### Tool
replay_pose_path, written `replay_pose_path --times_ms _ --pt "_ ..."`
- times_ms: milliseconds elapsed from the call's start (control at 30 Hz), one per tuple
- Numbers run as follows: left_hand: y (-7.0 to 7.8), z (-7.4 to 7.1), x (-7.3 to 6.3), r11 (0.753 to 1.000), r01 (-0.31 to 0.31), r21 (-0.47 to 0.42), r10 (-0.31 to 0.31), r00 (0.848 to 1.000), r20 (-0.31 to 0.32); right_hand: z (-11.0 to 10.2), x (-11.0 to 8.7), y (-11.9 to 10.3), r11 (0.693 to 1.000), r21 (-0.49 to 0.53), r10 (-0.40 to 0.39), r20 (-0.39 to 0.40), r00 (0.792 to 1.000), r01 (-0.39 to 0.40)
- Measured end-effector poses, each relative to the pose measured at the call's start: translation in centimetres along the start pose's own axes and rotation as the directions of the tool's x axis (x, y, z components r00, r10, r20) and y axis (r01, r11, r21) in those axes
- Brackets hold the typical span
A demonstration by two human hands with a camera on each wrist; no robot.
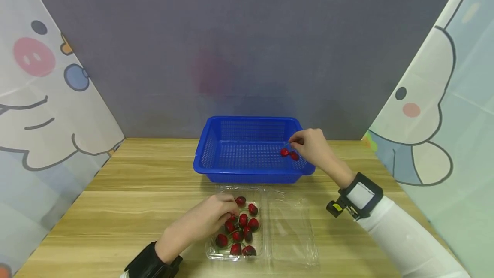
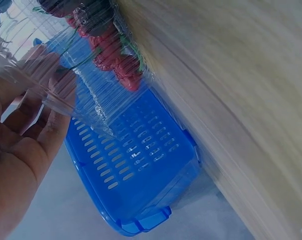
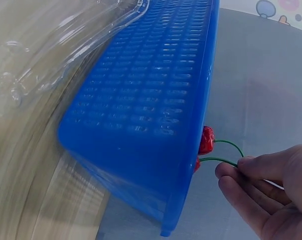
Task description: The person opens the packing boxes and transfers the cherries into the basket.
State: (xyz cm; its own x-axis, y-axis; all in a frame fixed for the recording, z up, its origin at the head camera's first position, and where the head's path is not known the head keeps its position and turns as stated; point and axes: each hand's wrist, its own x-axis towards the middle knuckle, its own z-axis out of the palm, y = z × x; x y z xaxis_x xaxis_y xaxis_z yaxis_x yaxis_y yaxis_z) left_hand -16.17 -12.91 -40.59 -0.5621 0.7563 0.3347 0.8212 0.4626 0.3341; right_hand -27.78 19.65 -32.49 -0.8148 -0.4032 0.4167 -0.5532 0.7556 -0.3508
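Note:
My right hand (image 1: 311, 146) pinches the thin green stems of two red cherries (image 1: 289, 154) between thumb and fingertips. These cherries hang over the right end of the blue basket (image 1: 252, 178); in the right wrist view the basket rim partly covers them. My left hand (image 1: 211, 217) reaches over the clear plastic box (image 1: 234, 257), thumb and fingers drawn together at a green cherry stem (image 2: 81, 62). Clear plastic lies between that hand and its wrist camera. Several dark-red cherries (image 1: 243, 220) lie in the box, some hidden behind the left fingers.
The box's clear lid (image 1: 291, 231) lies folded out to the right on the wooden table (image 1: 154, 183). Behind the perforated basket rises a grey panel (image 1: 247, 55). Cartoon-printed sheets flank both sides.

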Motion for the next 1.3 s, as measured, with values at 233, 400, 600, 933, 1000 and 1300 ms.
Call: replay_pose_path --times_ms 233,400,600,933,1000,1300 --pt "0.3 -0.2 0.1 1.0 0.003 0.009 -0.003 1.0 0.005 -0.1 0.0 0.2 1.0 -0.006 0.011 0.019 1.0 -0.011" --pt "0.3 -0.1 0.1 1.0 0.003 0.008 -0.003 1.0 0.007 0.0 -0.1 0.2 0.999 0.01 0.036 0.033 0.999 -0.036" --pt "0.2 0.1 0.0 1.0 0.003 0.006 -0.003 1.0 -0.003 0.0 -0.5 0.2 0.999 0.023 0.024 0.027 0.999 -0.025" --pt "0.4 0.1 0.4 0.995 0.085 0.054 -0.087 0.996 0.036 0.4 -1.2 0.2 0.999 0.048 0.01 -0.012 1.0 -0.009" --pt "0.4 0.1 0.4 0.994 0.09 0.062 -0.092 0.995 0.039 0.5 -1.4 0.1 0.998 0.053 0.015 -0.011 1.0 -0.014" --pt "0.2 0.2 0.5 0.995 0.082 0.054 -0.084 0.996 0.038 1.1 -2.0 -0.7 0.997 0.049 -0.063 -0.052 0.997 0.066"
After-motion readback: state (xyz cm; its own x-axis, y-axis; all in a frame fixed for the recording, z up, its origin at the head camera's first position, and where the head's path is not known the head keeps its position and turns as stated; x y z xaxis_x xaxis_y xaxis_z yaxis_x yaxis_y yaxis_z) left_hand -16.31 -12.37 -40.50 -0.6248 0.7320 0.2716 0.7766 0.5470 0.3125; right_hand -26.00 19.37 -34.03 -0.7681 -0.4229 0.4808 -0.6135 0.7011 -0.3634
